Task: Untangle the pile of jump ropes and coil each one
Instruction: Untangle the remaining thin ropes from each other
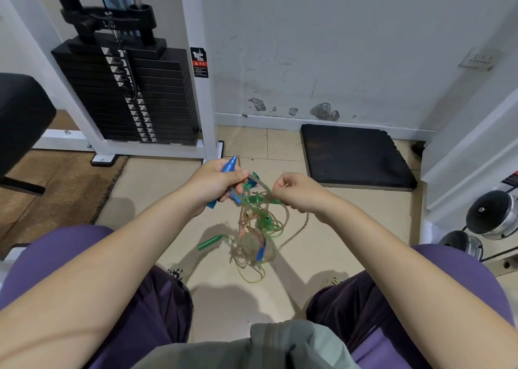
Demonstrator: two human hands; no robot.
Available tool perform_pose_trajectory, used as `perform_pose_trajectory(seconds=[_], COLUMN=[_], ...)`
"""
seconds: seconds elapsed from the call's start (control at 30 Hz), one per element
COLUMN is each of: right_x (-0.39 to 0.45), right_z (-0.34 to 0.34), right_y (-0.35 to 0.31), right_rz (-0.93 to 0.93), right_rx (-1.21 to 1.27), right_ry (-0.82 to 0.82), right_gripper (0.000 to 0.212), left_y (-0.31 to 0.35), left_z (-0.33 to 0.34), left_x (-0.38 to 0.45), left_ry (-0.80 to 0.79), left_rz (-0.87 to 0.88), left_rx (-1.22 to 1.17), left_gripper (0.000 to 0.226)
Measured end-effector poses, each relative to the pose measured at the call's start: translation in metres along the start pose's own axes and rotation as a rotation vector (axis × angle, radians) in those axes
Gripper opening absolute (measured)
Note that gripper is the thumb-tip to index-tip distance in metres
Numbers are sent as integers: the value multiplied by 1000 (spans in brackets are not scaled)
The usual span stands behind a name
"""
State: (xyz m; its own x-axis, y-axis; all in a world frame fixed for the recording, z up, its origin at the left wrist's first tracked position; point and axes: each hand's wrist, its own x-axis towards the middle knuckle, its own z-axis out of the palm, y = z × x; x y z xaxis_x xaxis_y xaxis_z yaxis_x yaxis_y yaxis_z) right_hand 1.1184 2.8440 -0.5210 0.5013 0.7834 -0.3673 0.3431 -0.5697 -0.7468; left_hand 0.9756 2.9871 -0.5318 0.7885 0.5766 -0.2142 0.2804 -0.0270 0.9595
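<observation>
- Knees in purple trousers at the bottom of the view, one each side, below both forearms; grey-green shirt hem between them.
- Tangle of jump ropes hangs below and between the two hands, down to the beige tile floor; clear pinkish, green and yellowish cords looped through each other, not separable by eye.
- Green handle lies on the floor, below the left hand and left of the tangle's lower part; its cord runs into the tangle.
- Small blue handle sits low in the tangle, below the right hand.
- Left hand: fingers curled round a blue handle, tip sticking up past the thumb side; more blue pokes out under the palm.
- Right hand: fingers curled, pinching a pinkish cord at the top of the tangle, level with the left hand, close but apart.
- Black mat on the floor beyond the right hand, against the wall.
- Weight stack in a white frame beyond the left hand.
- Dumbbell ends on a rack far right of the right hand.
- Scuffed white wall farthest back.
</observation>
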Motion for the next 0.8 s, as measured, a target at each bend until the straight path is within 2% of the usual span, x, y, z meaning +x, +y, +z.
perform_pose_trajectory(seconds=[0.1, 0.2, 0.27, 0.33, 0.43, 0.53, 0.67, 0.7, 0.73, 0.8], right_x=[1, -2, -3, -3, -3, -4, -5, -6, -8, -13], right_z=[-11, -18, -23, -27, -30, -27, -21, -19, -18, -16], right_y=[2, 3, 4, 4, 5, 5, 0, -2, -4, -8], right_rz=[-47, -80, -98, -130, -181, -234, -308, -334, -360, -412], right_rx=[-22, 9, 41, 37, -48, -65, -19, 1, 28, 87], right_ry=[57, 64, 91, 134, 208, 238, 155, 128, 98, 38], right_gripper=[29, 35, 35, 30, 21, 15, 11, 11, 13, 20], left_y=[-1, -3, -3, -3, 1, 4, 5, 6, 7, 8], left_z=[-3, -8, -14, -18, -20, -17, -15, -14, -13, -7], left_x=[0, 1, 2, 2, -1, -6, -3, -2, -3, -5], left_ry=[64, 149, 260, 298, 170, 36, 165, 142, 72, -144], left_rz=[-59, -83, -82, -93, -116, -160, -43, -8, 21, 53], left_rx=[95, 265, 258, 188, 171, 279, 210, 190, 176, 151], left_gripper=[31, 48, 45, 39, 38, 44, 34, 28, 22, 26])
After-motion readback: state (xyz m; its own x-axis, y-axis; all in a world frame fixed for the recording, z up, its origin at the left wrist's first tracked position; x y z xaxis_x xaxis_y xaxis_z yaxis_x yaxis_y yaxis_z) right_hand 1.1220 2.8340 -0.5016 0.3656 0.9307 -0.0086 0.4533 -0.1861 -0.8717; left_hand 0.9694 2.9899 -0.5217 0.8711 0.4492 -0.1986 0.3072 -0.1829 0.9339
